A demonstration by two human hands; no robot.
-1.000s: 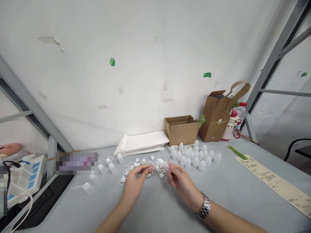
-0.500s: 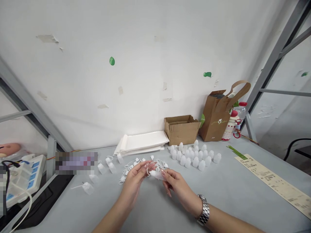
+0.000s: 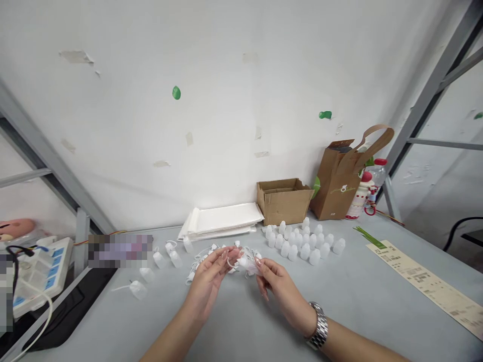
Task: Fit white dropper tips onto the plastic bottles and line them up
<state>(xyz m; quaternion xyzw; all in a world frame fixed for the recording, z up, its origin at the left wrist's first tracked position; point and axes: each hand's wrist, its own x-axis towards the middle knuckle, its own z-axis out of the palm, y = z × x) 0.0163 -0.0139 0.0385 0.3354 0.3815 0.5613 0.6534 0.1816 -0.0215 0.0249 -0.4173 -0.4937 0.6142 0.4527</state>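
Observation:
My right hand [image 3: 277, 284], with a metal watch on its wrist, pinches a small translucent white bottle [image 3: 247, 265] just above the grey table [image 3: 377, 301]. My left hand [image 3: 209, 276] meets it from the left, its fingertips closed on a small white cap with a loop at the bottle's end. Right behind my hands lies a pile of white looped caps [image 3: 213, 251]. A cluster of several upright white bottles [image 3: 304, 241] stands to the right of that pile.
A few capped bottles [image 3: 158, 259] lie scattered at the left. Along the wall are a stack of white bags [image 3: 222, 221], an open cardboard box [image 3: 285, 201], a brown paper bag [image 3: 339, 183] and a red-capped bottle [image 3: 377, 173]. A printed paper strip [image 3: 426, 281] lies right.
My hands have come together: the right one brought the bottle leftward to the left hand's cap. The camera shifted slightly.

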